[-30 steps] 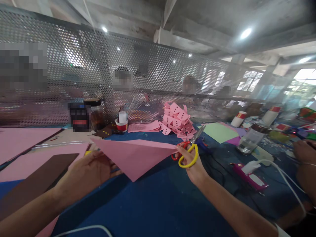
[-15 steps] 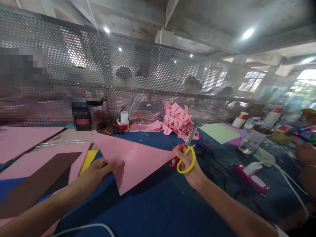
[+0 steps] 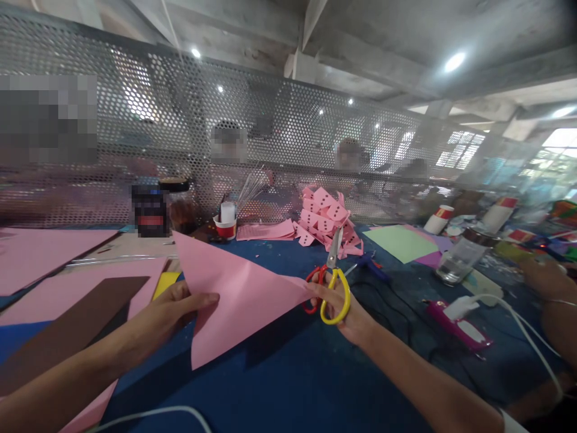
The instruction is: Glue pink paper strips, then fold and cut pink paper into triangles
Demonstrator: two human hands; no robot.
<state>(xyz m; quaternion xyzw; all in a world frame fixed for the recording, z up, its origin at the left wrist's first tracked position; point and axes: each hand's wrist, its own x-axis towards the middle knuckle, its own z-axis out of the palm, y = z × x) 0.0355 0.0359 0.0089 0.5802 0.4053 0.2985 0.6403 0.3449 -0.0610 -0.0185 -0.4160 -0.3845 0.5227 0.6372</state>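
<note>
A folded pink paper triangle [image 3: 234,294] is held up over the blue table [image 3: 288,373]. My left hand [image 3: 174,313] pinches its left edge, thumb on the front face. My right hand [image 3: 340,304] holds red and yellow scissors [image 3: 331,279], blades closed and pointing up, while its fingertips also touch the triangle's right corner.
Pink sheets [image 3: 40,252] and a brown strip [image 3: 76,328] lie at left. A heap of pink cut pieces [image 3: 327,219], jars [image 3: 178,207] and a small cup [image 3: 225,225] stand by the perforated metal screen [image 3: 252,138]. A glue gun [image 3: 457,322] with white cable lies at right, near another person's hand [image 3: 547,279].
The pink triangle has tipped up from lying flat to more upright. My right hand has shifted slightly left with the scissors, whose blades now point more straight up.
</note>
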